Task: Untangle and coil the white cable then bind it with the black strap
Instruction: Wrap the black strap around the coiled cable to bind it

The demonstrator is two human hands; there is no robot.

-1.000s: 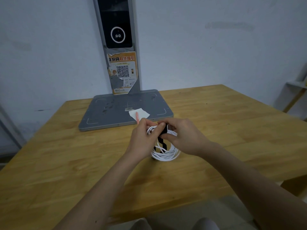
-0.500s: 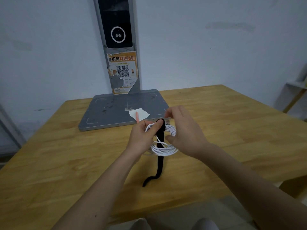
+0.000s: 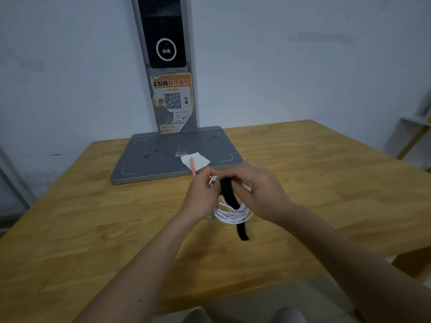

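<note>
- Head view: both hands meet above the wooden table (image 3: 70,229), just in front of a grey base plate (image 3: 151,159).
- The left hand (image 3: 201,197) is closed on the top of the white cable (image 3: 232,214), which is already coiled into a small bundle of loops held clear of the table.
- The right hand (image 3: 261,190) pinches the black strap (image 3: 229,194) where it crosses the top of the coil; the strap's free end hangs below the loops.
- My guess is that the cable is light and springy, so the loops will fan out if the pinch eases.
- The strap looks soft and limp; best taken near its loose tail and pulled snug around the gathered loops.
- A pink pen (image 3: 192,166) and a paper slip (image 3: 196,159) lie on the plate, apart from the hands.
</note>
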